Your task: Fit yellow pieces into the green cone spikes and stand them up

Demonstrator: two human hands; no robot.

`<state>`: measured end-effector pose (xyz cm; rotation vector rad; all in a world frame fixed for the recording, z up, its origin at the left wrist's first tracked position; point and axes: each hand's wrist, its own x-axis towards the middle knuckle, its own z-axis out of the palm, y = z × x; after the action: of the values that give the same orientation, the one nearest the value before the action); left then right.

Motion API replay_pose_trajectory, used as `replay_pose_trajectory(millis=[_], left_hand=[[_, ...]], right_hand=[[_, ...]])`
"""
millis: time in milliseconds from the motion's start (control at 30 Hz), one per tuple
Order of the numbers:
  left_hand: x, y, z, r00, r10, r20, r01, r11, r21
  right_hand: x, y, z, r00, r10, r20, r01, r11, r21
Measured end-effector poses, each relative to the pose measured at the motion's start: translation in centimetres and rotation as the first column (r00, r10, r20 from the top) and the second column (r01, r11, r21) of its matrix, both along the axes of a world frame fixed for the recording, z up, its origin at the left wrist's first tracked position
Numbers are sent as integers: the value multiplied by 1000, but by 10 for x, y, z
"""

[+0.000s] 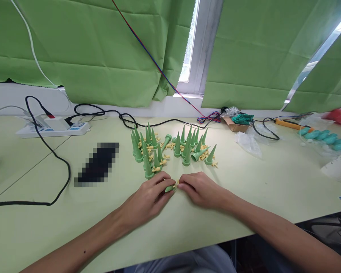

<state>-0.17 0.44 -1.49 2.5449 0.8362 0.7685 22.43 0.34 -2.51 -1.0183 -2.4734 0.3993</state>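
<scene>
My left hand (156, 191) is closed round a green cone (169, 188), whose end shows between thumb and fingers. The fingertips of my right hand (197, 188) pinch a small yellow piece (177, 182) right at the end of the green part. Both hands nearly meet low over the table. Just beyond them stand several green cones (148, 168) in a left cluster, many with yellow valve pieces (156, 169) at their bases. A right cluster holds several more upright cones (186, 155), and a few lie on their sides.
On the pale green table (244, 201), a dark pixelated rectangle (98, 165) lies left of the cones. A power strip (55, 129) with black cables is at the back left. Toward the back right are a small cardboard box (235, 125), plastic bags (248, 144) and teal pieces (324, 135).
</scene>
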Motion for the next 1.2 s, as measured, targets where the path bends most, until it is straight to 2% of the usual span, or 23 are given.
replay_pose_trajectory(millis=[200, 433, 700, 867, 1033, 1200], left_hand=[[1, 0, 0, 1000, 1, 27, -1, 1000, 28], [-2, -1, 0, 996, 40, 74, -39, 999, -15], [-1, -1, 0, 961, 195, 195, -164, 973, -165], [0, -2, 4, 937, 295, 188, -222, 916, -333], [4, -1, 10, 953, 259, 160, -169, 887, -429], [7, 0, 8, 952, 232, 198, -84, 823, -561]], right_hand=[[-1, 0, 2, 999, -22, 34, 22, 1000, -5], [-1, 1, 1, 990, -118, -72, 118, 993, 0], [-2, 4, 3, 931, -203, -304, 223, 974, 33], [-3, 2, 8, 906, -181, -382, 222, 973, 65], [-3, -1, 8, 906, -134, -401, 197, 973, 121], [-3, -1, 7, 912, -44, -409, 119, 980, 159]])
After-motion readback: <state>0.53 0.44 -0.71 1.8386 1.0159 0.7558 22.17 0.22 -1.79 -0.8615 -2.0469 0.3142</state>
